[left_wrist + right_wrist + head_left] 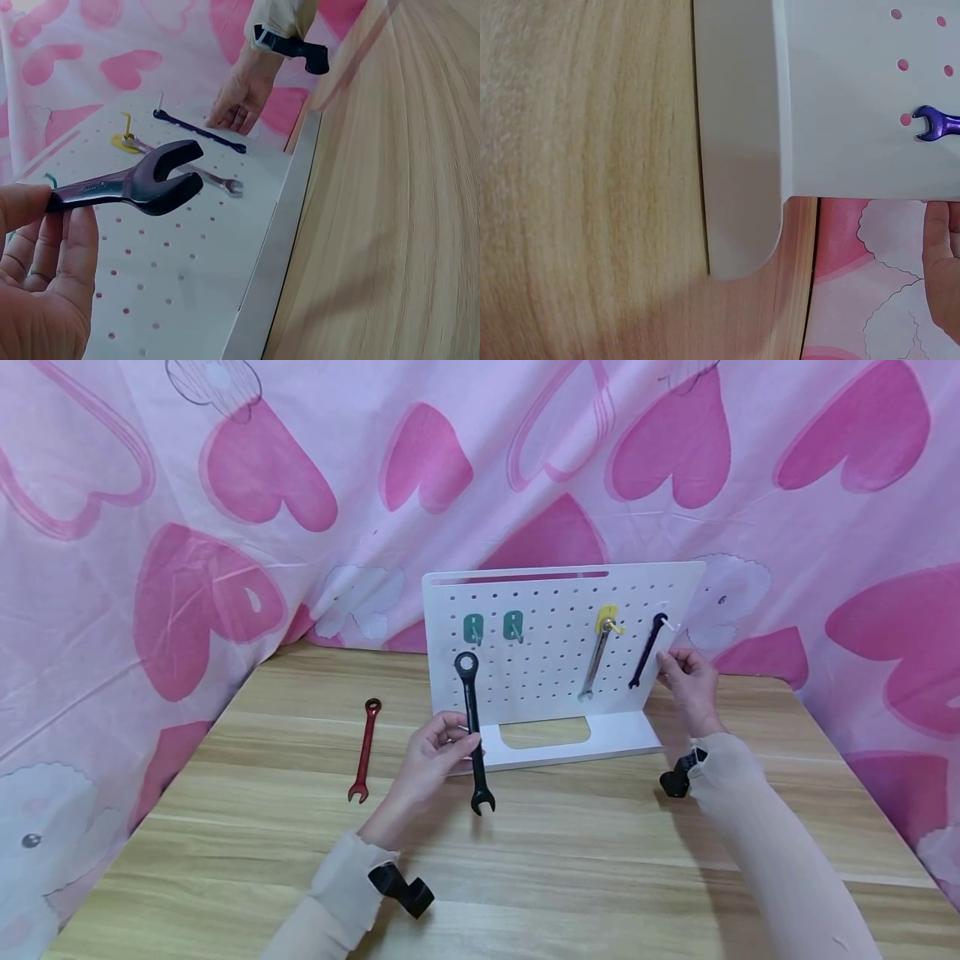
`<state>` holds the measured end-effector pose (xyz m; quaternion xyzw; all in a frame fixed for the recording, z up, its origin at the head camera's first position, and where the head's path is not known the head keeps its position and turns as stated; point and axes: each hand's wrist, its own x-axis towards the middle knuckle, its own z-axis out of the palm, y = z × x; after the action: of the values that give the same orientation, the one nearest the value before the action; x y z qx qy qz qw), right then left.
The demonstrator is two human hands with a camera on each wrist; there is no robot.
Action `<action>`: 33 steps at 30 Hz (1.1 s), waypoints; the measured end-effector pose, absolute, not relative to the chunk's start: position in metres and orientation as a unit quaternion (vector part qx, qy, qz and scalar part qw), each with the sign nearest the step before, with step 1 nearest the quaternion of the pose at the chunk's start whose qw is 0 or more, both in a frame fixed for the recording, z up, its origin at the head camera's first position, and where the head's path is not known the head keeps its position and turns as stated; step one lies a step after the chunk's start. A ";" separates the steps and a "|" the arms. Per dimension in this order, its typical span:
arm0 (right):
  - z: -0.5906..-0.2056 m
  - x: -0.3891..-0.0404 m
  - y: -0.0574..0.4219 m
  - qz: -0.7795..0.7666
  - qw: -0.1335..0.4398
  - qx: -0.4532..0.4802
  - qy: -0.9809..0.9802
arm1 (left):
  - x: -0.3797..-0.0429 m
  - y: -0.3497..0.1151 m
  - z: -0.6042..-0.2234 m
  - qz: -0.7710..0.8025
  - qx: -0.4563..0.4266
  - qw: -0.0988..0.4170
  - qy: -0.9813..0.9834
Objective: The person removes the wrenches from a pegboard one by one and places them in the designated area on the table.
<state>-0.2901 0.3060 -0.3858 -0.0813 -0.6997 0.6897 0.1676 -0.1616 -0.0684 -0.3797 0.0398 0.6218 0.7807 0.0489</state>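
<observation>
My left hand [442, 745] pinches a black combination wrench [471, 718] by its shaft, ring end up and open end down, in front of the white pegboard [540, 677]. In the left wrist view its open jaw end juts past the fingers over the board. At the board's right edge, my right hand [692, 681] grips the rim between thumb and fingers. Close to it hangs a dark purple wrench [647, 653] on a white hook. A silver wrench [597, 660] hangs from a yellow hook [607, 617]. Two green hooks [473, 628] at the board's left carry nothing.
A red wrench [365, 750] lies on the wooden table [570, 877], left of my left hand. The pegboard stands on a white base [630, 733] with a cutout. Behind the table hangs a pink heart-patterned cloth [427, 460].
</observation>
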 end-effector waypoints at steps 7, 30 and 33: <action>-0.382 -0.289 0.305 0.680 0.158 -0.090 -0.710 | -0.160 -0.085 -0.380 0.758 0.027 0.045 0.651; -0.378 -0.287 0.304 0.666 0.146 -0.099 -0.724 | -0.170 -0.145 -0.392 0.706 -0.056 0.039 0.705; -0.376 -0.285 0.303 0.661 0.143 -0.103 -0.729 | -0.171 -0.153 -0.392 0.697 -0.062 0.045 0.713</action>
<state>-0.2853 0.3033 -0.3760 -0.1025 -0.7294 0.6610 0.1433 -0.1709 -0.1531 -0.3922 -0.0616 0.7129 0.6971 0.0451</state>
